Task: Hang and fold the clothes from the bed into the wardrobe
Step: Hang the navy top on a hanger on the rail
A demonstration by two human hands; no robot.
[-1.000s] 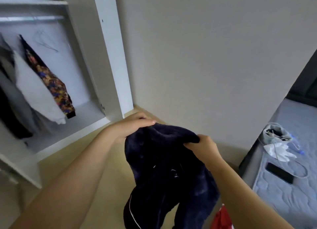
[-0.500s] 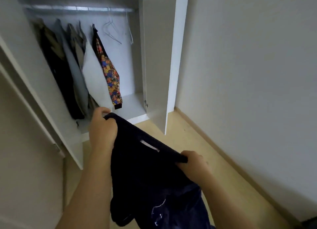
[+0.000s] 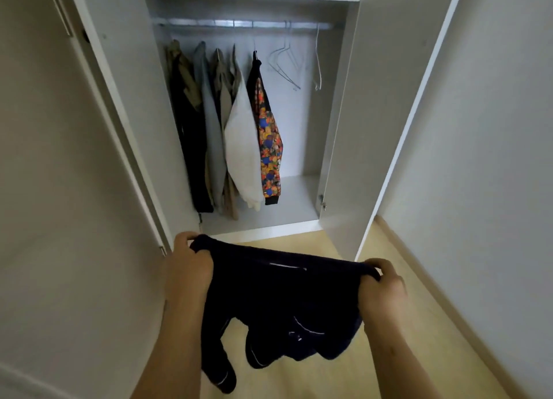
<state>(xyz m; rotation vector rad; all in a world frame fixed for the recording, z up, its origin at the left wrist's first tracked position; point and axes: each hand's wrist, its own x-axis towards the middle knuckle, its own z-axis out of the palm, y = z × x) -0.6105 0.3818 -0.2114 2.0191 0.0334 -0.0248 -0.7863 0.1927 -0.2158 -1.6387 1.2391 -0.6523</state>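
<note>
Head view: the person stands facing the open wardrobe (image 3: 338, 147), and the dark navy garment (image 3: 284, 294) hangs between both hands over the wooden floor (image 3: 398, 353), short of the wardrobe's threshold. The left hand (image 3: 187, 267) has its fingers curled tight round one end of the garment's top edge. The right hand (image 3: 381, 291) grips the other end the same way, so that edge is stretched flat while the rest droops below, white piping showing.

On the rail (image 3: 239, 24) several pieces already hang, among them a white top (image 3: 241, 147) and a patterned jacket (image 3: 269, 141). To their right, bare wire hangers (image 3: 284, 66) wait. So part of the hanging looks done; this garment is not yet on a hanger or folded, and since the bed is out of sight, how much remains there cannot be told.

Against the frame a second ago, the view has swung from the plain wall and the bed's corner round to the wardrobe, now square ahead. The hands, then close together on a bunched garment, have drawn well apart — the cloth is spread out, which I judge to be preparation for a hanger.
</note>
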